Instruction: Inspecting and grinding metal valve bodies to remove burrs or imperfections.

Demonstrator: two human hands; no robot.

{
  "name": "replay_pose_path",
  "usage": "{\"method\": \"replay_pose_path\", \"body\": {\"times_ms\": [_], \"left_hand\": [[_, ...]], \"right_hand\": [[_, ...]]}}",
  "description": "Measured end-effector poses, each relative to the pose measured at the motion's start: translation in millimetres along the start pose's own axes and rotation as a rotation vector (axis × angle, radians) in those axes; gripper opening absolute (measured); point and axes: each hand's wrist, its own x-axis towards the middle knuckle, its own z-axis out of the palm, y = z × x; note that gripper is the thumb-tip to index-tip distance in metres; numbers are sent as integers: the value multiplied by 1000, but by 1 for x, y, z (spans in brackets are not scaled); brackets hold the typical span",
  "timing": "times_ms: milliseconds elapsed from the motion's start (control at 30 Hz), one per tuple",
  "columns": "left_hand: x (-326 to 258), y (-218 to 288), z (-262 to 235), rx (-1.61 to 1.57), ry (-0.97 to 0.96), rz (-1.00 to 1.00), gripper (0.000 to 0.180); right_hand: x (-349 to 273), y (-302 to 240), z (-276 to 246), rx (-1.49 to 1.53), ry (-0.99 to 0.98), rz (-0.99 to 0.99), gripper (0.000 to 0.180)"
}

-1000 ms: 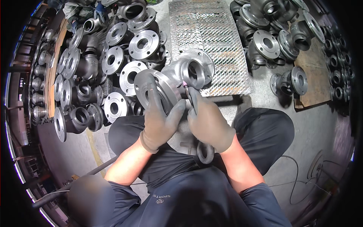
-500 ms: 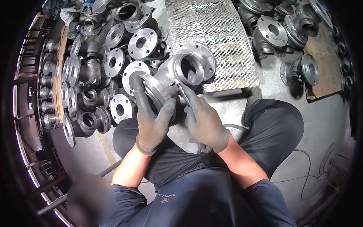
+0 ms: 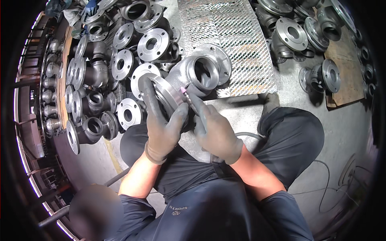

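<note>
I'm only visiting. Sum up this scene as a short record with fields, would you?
Left hand: gloved, gripping one flange of a metal casting
Right hand: gloved, holding a slim tool, its pink tip at the casting
Beyond the casting: metal grating
Left side: crowded similar castings
Right side: more castings, one near a wooden board

The valve (image 3: 179, 74) lies before the person, its far flange (image 3: 226, 62) over the near edge of the grating (image 3: 241, 44). The left hand (image 3: 161, 132) is on the near flange (image 3: 177, 96); the right hand (image 3: 219, 134), beside it, holds a tool (image 3: 192, 103), its tip at the body. Stacked valves (image 3: 96, 74) stand left, a co-worker's hand (image 3: 91, 8) at their far end. More valves (image 3: 281, 46) sit right of the grating; nearer, a lone valve (image 3: 309, 78) stands at the left edge of a board (image 3: 345, 88).
</note>
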Motion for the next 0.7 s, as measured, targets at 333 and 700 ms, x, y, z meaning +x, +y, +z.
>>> {"method": "replay_pose_path", "body": {"times_ms": [333,700], "left_hand": [[3,0,3,34,6,37,107],[6,-3,6,73,0,75,107]], "right_hand": [[-1,4,-7,61,19,118,79],[0,-3,-8,14,-1,115,81]]}}
